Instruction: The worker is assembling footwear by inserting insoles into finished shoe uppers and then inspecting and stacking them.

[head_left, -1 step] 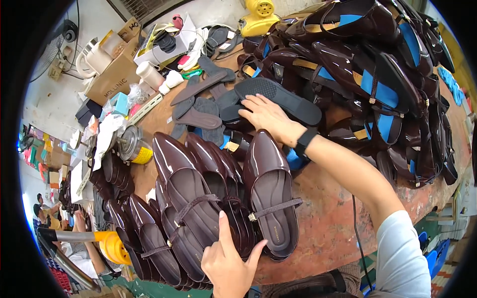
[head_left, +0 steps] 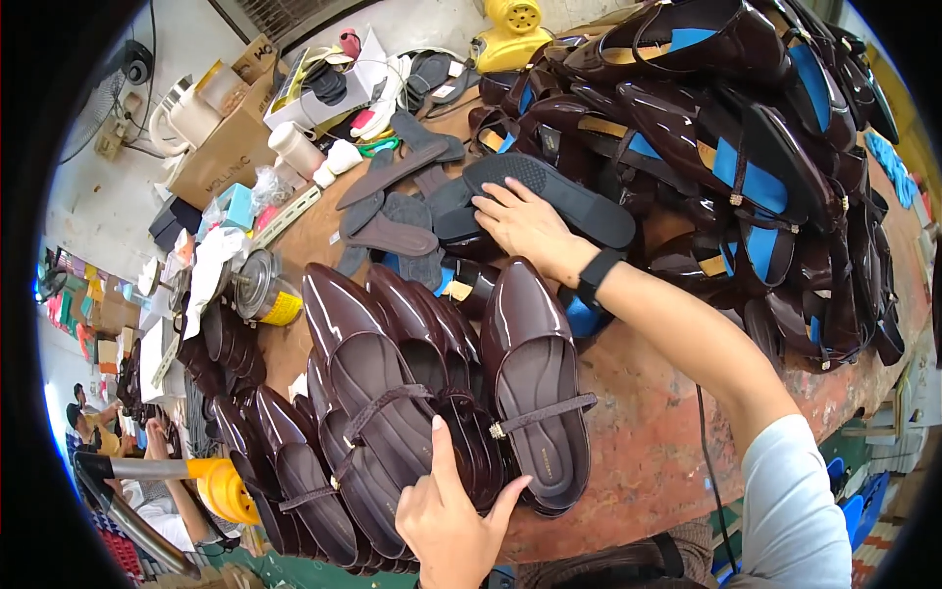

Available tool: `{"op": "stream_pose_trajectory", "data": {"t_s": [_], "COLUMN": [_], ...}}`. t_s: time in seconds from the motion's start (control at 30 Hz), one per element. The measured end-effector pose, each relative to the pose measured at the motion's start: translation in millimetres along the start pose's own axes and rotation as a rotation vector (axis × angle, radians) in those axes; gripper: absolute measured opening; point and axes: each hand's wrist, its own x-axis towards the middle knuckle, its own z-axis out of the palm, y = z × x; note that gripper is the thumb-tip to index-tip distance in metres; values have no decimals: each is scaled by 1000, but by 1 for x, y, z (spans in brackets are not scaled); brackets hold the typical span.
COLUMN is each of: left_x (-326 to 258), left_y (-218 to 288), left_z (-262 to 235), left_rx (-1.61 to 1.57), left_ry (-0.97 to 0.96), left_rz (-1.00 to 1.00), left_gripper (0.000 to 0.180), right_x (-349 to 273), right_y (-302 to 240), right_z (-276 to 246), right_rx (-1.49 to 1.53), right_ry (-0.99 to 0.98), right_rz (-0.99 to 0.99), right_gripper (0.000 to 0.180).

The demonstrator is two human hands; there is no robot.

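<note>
My left hand is at the front of a row of glossy dark-brown pointed flat shoes. Its index finger points up over the insole of a strapped flat shoe, and its thumb reaches the heel of the flat shoe beside it. The other fingers are curled and hold nothing. Farther off, my right hand lies with fingers stretched across an upturned shoe with a black sole. Dark insoles lie just left of that hand.
A large heap of brown shoes with blue linings fills the back right. At the left stand a round tin, a cardboard box and a white tray. A black cable hangs over the table's front edge.
</note>
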Motion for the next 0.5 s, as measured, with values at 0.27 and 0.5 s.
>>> {"op": "stream_pose_trajectory", "data": {"t_s": [0.27, 0.5], "left_x": [3, -2], "left_y": [2, -12], "left_z": [12, 14], "left_rx": [35, -158], "left_ry": [-95, 22], "left_rz": [-54, 43], "left_gripper": [91, 75], "right_x": [14, -37], "right_y": [-6, 13], "right_z": [-11, -84], "right_rx": [-197, 34], "right_ry": [-315, 86], "right_rz": [122, 359], "right_gripper": [35, 25]}}
